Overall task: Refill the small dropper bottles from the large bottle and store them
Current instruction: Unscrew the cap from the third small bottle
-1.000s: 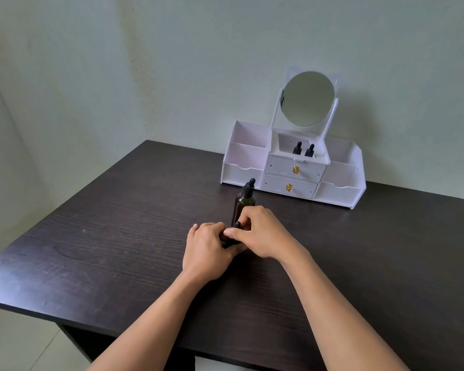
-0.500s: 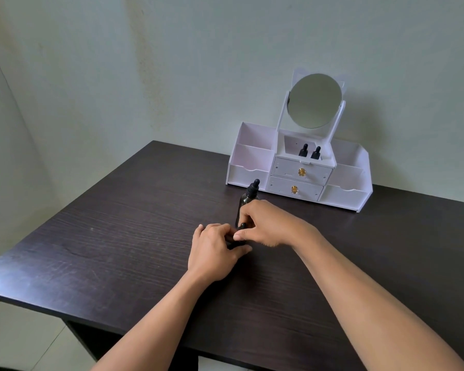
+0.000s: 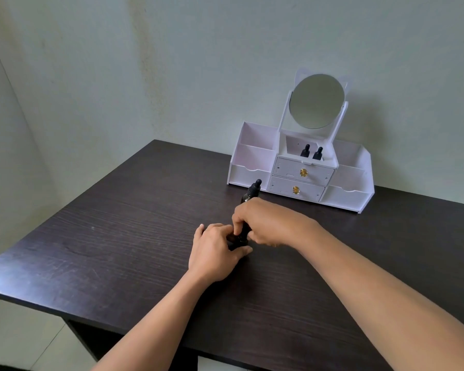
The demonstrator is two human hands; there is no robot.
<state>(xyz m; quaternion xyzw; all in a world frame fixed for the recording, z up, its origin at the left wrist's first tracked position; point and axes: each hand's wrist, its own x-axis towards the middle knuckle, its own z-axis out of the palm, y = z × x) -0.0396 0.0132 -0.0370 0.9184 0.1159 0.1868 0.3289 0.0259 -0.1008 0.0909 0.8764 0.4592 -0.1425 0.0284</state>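
A small dark dropper bottle (image 3: 239, 240) stands on the dark table (image 3: 118, 236), mostly hidden between my hands. My left hand (image 3: 214, 250) grips its body. My right hand (image 3: 265, 223) pinches its black cap from above. Just behind my right hand stands the large amber bottle (image 3: 251, 192) with a black dropper top; only its neck and top show. Two more small dropper bottles (image 3: 311, 151) stand in the middle upper compartment of the white organizer (image 3: 252, 159) at the back of the table.
The organizer has a round mirror (image 3: 316, 100), two shut drawers with gold knobs (image 3: 303, 172), and open side compartments. The wall runs close behind it. The table's left and near edges drop to a tiled floor (image 3: 19, 338).
My right hand has turned and moved slightly left over the small bottle's cap. The left hand keeps its hold. The view has shifted, so the organizer sits further right.
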